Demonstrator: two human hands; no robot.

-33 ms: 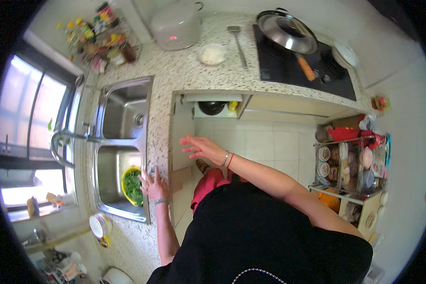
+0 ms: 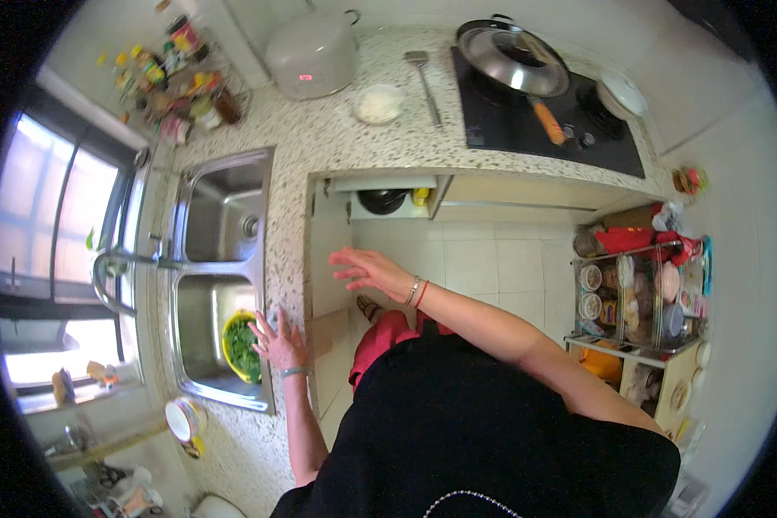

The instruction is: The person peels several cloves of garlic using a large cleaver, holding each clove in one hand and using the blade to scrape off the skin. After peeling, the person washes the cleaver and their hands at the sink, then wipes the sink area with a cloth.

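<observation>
A yellow bowl (image 2: 227, 331) full of green leafy vegetables (image 2: 243, 347) sits in the near basin of the steel sink (image 2: 200, 328) at my left. Just right of the bowl, my left hand (image 2: 281, 345) is over the sink's edge with its fingers spread. Its fingertips overlap the greens in the picture; whether they touch cannot be told. My right hand (image 2: 373, 272) is held in the air in front of me, above the floor, fingers stretched out and holding nothing.
A bent faucet (image 2: 104, 276) rises by the window. On the speckled counter stand a rice cooker (image 2: 311, 56), a plate of white food (image 2: 379, 104) and a spatula (image 2: 425, 91). A lidded wok (image 2: 518, 65) is on the black cooktop (image 2: 492, 125). At right stands a shelf rack (image 2: 634, 302).
The view has tilted slightly, so the counter and sink sit a little lower and further left. Both hands keep nearly the same pose.
</observation>
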